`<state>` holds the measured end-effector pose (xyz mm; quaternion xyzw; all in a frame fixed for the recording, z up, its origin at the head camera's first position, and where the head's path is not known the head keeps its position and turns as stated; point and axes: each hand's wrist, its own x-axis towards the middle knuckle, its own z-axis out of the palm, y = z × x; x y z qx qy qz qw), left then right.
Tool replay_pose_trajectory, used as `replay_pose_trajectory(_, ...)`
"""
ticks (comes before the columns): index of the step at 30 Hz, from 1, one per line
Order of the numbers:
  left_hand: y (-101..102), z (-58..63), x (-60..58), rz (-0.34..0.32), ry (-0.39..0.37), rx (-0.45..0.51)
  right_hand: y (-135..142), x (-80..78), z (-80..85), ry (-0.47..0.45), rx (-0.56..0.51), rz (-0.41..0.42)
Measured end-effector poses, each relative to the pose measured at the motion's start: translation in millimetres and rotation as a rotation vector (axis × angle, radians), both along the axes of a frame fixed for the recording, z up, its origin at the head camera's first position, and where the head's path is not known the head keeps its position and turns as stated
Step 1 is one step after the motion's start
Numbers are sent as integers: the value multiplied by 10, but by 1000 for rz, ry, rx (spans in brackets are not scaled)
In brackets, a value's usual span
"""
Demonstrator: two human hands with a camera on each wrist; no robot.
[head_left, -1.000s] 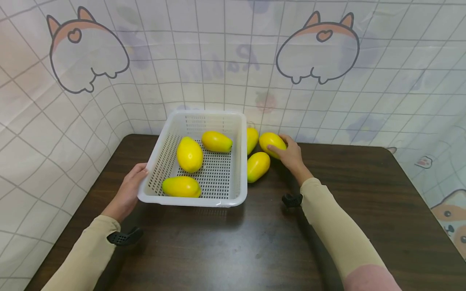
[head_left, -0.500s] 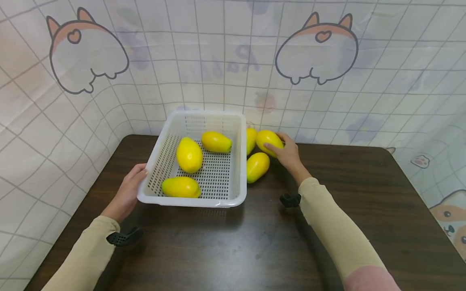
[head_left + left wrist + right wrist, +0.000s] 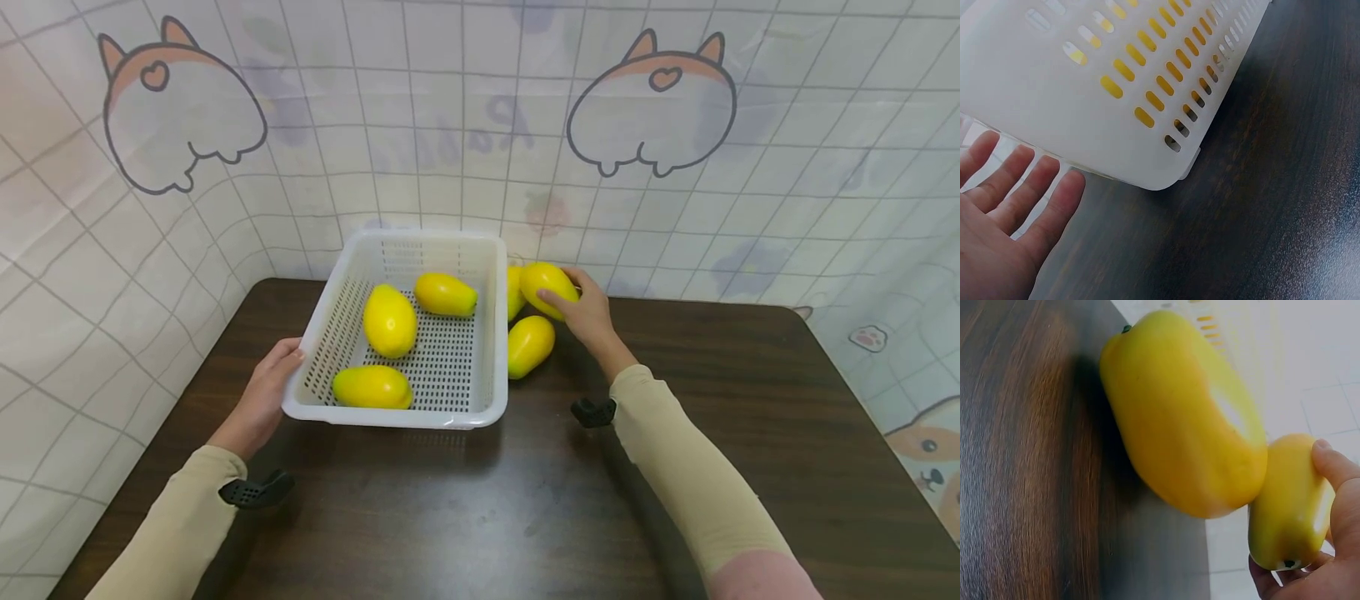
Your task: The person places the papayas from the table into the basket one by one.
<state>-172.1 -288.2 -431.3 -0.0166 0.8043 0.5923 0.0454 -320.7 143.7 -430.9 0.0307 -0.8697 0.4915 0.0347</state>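
My right hand (image 3: 588, 312) grips a yellow mango (image 3: 547, 287) by its right side, thumb toward me. In the right wrist view that held mango (image 3: 1288, 506) shows its small dark stem end, beside a larger-looking mango (image 3: 1185, 419) nearer the camera. Two more mangoes stand by the basket: a near one (image 3: 531, 346) on the table and a far one (image 3: 514, 292) partly hidden. With its fingers nearly straight, my left hand (image 3: 266, 387) touches the left rim of the white plastic basket (image 3: 405, 417). The left wrist view shows those fingertips (image 3: 1069, 184) right at the basket's edge.
Inside the basket lie three mangoes: one at the back (image 3: 446, 295), one in the middle (image 3: 390, 322) and one at the front (image 3: 372, 387). The dark wooden table (image 3: 480, 517) ends at a patterned white cloth wall (image 3: 465, 167).
My right hand has moved a little left and up in the head view, bringing the mango closer to the basket and over the far mango. The left hand and basket stay put.
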Motion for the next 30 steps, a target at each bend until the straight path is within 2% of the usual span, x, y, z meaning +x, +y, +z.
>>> replay_pose_trajectory(5,-4,-2,7,0,1,3,-44,-17,-4,26,-10,8)
replay_pose_trajectory(17,-4,14,3,-5,4,6,-88,23,75,12,-33,7)
replay_pose_trajectory(30,-4,8,0,0,2,14,-152,84,154,22,-21,42)
